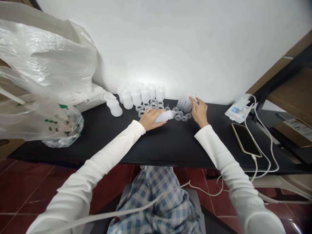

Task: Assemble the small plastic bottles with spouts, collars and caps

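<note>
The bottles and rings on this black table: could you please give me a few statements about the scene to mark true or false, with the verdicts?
1. The left hand rests on a white plastic bottle lying on its side. True.
2. The right hand is on the phone. False: it is at a clear plastic piece, and the phone lies apart, further right.
3. Upright white bottles stand in a group by the wall. True.
4. The plastic bag is at the table's right end. False: the plastic bag is at the left end.
5. A white cable runs beside the phone. True.
</note>
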`<state>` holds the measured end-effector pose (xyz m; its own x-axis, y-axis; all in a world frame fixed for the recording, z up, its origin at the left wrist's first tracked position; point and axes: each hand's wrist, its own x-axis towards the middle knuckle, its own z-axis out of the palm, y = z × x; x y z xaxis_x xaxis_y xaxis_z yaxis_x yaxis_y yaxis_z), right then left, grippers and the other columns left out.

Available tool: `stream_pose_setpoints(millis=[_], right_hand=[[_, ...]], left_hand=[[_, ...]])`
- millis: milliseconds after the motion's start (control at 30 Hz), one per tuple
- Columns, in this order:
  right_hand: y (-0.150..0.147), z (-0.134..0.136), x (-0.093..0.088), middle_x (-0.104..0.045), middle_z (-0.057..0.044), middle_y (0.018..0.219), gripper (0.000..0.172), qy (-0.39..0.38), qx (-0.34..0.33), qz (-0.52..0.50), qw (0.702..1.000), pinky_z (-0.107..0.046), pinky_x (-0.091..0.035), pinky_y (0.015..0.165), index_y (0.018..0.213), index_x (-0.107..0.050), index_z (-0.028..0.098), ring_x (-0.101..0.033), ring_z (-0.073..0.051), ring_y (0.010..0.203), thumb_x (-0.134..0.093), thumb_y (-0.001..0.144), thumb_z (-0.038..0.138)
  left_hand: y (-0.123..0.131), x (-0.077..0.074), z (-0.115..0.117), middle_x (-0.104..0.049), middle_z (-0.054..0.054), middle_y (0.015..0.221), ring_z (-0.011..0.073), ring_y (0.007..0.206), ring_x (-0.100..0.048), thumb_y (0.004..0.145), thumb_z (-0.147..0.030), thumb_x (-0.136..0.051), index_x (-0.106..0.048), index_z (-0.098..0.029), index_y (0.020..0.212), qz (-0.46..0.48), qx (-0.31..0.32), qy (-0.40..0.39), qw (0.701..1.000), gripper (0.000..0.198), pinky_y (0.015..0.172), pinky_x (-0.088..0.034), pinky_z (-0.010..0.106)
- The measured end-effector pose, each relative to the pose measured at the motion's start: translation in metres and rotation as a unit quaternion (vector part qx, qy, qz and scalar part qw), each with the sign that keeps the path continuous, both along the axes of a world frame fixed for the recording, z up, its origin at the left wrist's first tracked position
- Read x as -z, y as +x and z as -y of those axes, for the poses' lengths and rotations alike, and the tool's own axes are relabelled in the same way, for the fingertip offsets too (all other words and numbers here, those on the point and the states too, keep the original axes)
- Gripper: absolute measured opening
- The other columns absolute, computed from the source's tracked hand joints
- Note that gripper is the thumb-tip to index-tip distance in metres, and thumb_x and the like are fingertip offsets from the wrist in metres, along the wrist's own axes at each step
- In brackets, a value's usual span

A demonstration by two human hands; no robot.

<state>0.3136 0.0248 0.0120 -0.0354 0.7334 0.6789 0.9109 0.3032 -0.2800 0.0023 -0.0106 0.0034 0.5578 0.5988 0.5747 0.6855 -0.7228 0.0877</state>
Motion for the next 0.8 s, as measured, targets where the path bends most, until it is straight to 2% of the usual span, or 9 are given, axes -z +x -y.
stream_pose_setpoints(millis=[200,300,400,567,667,800], right_hand=[[-0.001,-0.001,-0.001,-0.058,-0.019,0.137,0.054,0.013,0.005,0.003,1.0,-0.059,-0.04,0.107,0.144,-0.054,0.025,-0.051,-0.034,0.132,-0.028,0.105,0.05],[0.0,0.001,-0.008,-0.057,-0.019,0.137,0.054,0.025,0.007,-0.024,0.999,-0.06,-0.04,0.107,0.146,-0.05,0.023,-0.05,-0.035,0.131,-0.034,0.103,0.052],[0.001,0.005,-0.016,-0.056,-0.018,0.135,0.052,0.07,0.006,-0.054,0.996,-0.059,-0.04,0.108,0.144,-0.049,0.024,-0.05,-0.034,0.13,-0.038,0.102,0.052],[-0.011,0.013,-0.017,-0.052,-0.017,0.133,0.052,0.127,0.018,-0.085,0.988,-0.053,-0.051,0.093,0.147,-0.04,0.026,-0.057,-0.03,0.114,-0.039,0.101,0.052],[-0.029,0.017,-0.008,-0.047,-0.019,0.135,0.062,0.113,-0.012,-0.116,0.987,-0.045,-0.055,0.082,0.152,-0.022,0.025,-0.06,-0.027,0.106,-0.043,0.099,0.051],[-0.051,0.022,0.006,-0.039,-0.019,0.136,0.071,0.084,-0.1,-0.169,0.977,-0.042,-0.057,0.085,0.151,-0.012,0.025,-0.057,-0.027,0.117,-0.049,0.096,0.052]], left_hand=[[-0.001,-0.001,-0.001,-0.07,0.015,0.131,0.0285,0.114,-0.068,0.093,-0.049,-0.062,-0.058,-0.019,0.139,0.003,0.011,-0.005,1.0,0.055,0.096,-0.045,0.041],[-0.001,-0.001,-0.001,-0.071,0.015,0.13,0.0285,0.114,-0.068,0.093,-0.05,-0.061,-0.058,-0.018,0.138,0.004,0.013,-0.002,1.0,0.055,0.096,-0.044,0.04],[-0.001,-0.001,-0.001,-0.071,0.014,0.129,0.0279,0.114,-0.068,0.094,-0.051,-0.059,-0.058,-0.018,0.138,0.001,0.016,0.003,1.0,0.056,0.096,-0.044,0.039],[-0.002,-0.004,0.0,-0.073,0.013,0.127,0.0279,0.112,-0.069,0.095,-0.052,-0.057,-0.058,-0.018,0.138,-0.007,0.008,0.011,1.0,0.055,0.096,-0.043,0.039],[-0.005,-0.007,0.0,-0.072,0.013,0.128,0.0281,0.111,-0.069,0.095,-0.052,-0.057,-0.058,-0.018,0.138,-0.007,-0.005,0.024,1.0,0.054,0.095,-0.043,0.039],[-0.009,-0.01,-0.003,-0.074,0.015,0.12,0.0291,0.105,-0.069,0.094,-0.052,-0.058,-0.059,-0.017,0.138,-0.006,-0.053,0.044,0.998,0.055,0.091,-0.042,0.04]])
